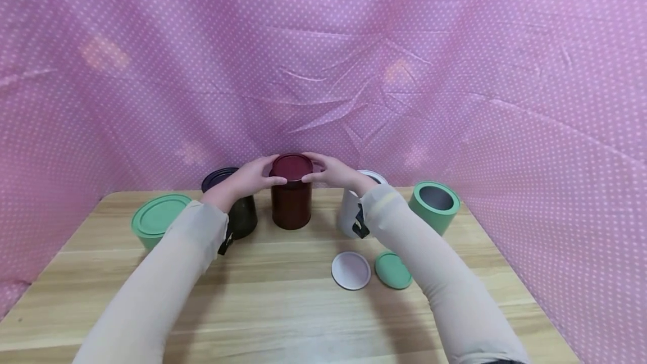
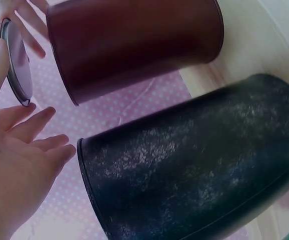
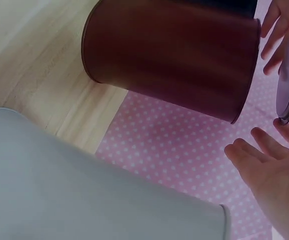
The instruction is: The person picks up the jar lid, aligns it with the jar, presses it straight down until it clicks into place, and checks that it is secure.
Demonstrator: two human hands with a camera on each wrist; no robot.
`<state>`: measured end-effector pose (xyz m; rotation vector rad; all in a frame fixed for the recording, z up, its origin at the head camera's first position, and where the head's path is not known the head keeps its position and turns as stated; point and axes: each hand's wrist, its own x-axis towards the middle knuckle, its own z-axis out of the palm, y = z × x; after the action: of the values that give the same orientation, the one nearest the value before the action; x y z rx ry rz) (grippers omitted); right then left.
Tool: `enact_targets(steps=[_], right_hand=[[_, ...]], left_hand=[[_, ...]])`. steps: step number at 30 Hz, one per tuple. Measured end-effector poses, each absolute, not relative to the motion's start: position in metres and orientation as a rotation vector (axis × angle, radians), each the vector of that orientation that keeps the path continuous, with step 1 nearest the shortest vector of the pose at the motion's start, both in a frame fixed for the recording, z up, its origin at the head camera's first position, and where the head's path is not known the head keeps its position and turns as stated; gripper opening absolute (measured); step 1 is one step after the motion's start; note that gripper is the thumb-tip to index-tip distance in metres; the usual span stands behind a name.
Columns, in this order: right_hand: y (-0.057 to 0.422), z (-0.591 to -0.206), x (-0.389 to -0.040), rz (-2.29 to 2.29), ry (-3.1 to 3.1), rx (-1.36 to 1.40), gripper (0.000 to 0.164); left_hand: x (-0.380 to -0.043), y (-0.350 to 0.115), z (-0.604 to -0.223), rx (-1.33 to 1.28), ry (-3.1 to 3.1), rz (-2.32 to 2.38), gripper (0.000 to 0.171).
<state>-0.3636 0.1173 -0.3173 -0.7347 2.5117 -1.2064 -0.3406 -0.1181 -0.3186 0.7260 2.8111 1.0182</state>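
Note:
A dark red lid is held between my two hands, right over a dark red canister that stands upright at the back of the table. My left hand pinches the lid's left edge between thumb and fingers. On its opposite edge my right hand does the same. Both wrist views show a gap between the lid and the canister's rim. Beside my left forearm stands a black canister. A white canister, partly hidden by my right wrist, stands to the right.
At the far left is a green canister with its lid on, partly behind my left sleeve. An uncovered green canister stands at the right. A white lid and a green lid lie on the wooden table. Pink dotted cloth hangs behind.

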Motion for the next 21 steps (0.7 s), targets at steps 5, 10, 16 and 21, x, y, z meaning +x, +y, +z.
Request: enact_targets(steps=[5, 10, 16, 21], right_hand=[[0.115, -0.322, -0.368, -1.285, 2.434, -0.664, 0.071], [0.110, -0.335, -0.368, -1.406, 2.291, -0.574, 0.070], [0.110, -0.336, -0.372, -1.340, 2.371, -0.597, 0.069], [0.111, -0.335, -0.374, -1.264, 2.420, -0.612, 0.070]], left_hand=[[-0.350, -0.116, -0.320, 0.732, 2.802, 0.958, 0.067], [-0.354, -0.118, -0.330, 0.714, 2.792, 0.873, 0.070], [-0.358, -0.118, -0.327, 0.708, 2.827, 0.774, 0.070], [-0.358, -0.118, -0.323, 0.626, 2.820, 0.704, 0.076]])
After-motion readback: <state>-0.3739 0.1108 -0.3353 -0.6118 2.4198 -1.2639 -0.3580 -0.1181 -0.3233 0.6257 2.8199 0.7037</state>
